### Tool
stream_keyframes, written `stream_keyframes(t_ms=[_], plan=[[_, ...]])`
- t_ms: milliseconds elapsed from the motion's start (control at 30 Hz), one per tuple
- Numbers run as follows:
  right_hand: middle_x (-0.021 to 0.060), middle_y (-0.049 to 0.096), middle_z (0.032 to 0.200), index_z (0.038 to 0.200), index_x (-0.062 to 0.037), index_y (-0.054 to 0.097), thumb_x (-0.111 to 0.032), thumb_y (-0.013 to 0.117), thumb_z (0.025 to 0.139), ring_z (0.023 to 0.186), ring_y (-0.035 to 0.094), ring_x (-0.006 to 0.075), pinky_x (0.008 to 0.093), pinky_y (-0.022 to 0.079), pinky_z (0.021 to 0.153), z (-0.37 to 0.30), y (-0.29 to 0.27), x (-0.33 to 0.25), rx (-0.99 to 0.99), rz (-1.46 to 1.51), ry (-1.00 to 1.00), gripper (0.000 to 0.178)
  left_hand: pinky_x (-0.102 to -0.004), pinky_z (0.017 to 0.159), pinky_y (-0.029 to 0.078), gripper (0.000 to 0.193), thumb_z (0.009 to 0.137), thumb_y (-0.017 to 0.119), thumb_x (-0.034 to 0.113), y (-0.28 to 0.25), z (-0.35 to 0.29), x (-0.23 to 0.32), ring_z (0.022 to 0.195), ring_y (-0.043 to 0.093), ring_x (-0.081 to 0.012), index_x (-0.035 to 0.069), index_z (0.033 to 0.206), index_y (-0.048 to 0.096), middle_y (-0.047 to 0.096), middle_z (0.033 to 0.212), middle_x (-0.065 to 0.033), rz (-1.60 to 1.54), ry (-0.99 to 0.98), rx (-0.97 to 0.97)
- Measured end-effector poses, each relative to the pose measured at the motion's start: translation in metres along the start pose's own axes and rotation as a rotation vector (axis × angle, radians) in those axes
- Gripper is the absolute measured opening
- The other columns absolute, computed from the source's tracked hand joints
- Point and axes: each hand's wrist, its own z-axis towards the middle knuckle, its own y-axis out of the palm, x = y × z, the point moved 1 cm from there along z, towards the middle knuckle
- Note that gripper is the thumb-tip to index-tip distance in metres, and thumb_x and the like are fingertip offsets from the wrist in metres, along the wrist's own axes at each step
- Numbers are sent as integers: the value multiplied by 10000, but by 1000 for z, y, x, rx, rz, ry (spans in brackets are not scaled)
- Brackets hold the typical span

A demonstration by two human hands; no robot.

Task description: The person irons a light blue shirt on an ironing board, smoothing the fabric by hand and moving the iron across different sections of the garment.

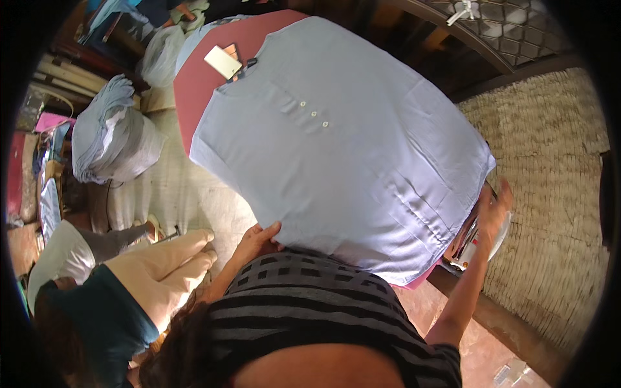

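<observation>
A light blue shirt [349, 168] with several small pale buttons lies spread out, front up, over a maroon padded board [194, 84]. Its neck end points away from me, to the upper left. At the near left edge of the shirt, my left hand [259, 240] is closed on the cloth, thumb on top and the other fingers partly hidden. My right hand [495, 210] is off the shirt's right edge with its fingers apart. Below it, partly hidden by my arm and the cloth, sits a white and dark appliance [467, 252], perhaps an iron.
Cream and brown tags [223, 63] lie by the shirt's neck. A bundle of grey-blue cloth [116, 136] stands on the floor at left. Another person [103, 310] in a dark teal top is at lower left. A rough, woven-looking surface [543, 168] lies at right, below a metal grille [511, 26].
</observation>
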Motion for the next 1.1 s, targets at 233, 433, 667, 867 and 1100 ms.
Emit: stream_keyframes(t_ms=[233,433,667,867,1100], plan=[[216,561,1251,1254,-22,564,-259,691,855,1197,511,372,436,416,1017,105,96,-141,-31,161,-228,481,-469,1112,347,504,914,615,92,19,-41,67,1282,493,-285,0,1375,431,519,1370,-157,-34,512,-246],[154,564,1248,1228,-64,599,-418,721,809,1149,520,365,480,446,945,122,140,-202,-146,-67,-87,562,-523,1079,379,521,938,613,155,-36,-77,153,1297,475,-305,90,1412,405,480,1410,-113,-81,918,-199],[113,599,1077,1032,-78,659,-326,750,792,1031,545,361,492,454,830,79,163,-277,0,114,-94,358,-491,1061,403,609,948,615,213,-66,-69,259,1263,492,-303,40,1455,327,471,1401,-148,1,1070,-108],[113,630,895,1044,-36,638,-170,647,888,847,594,282,348,475,795,84,150,-285,-239,658,227,205,-438,1095,363,720,893,639,131,-25,-47,332,1303,455,-281,32,1499,263,469,1408,-147,195,1151,-241],[59,683,1055,1103,-37,625,-144,547,995,999,630,153,311,487,957,37,-29,-267,98,1551,469,171,-488,1059,407,642,909,625,104,18,-73,402,1238,512,-320,38,1475,329,488,1398,-189,595,1403,-348]])
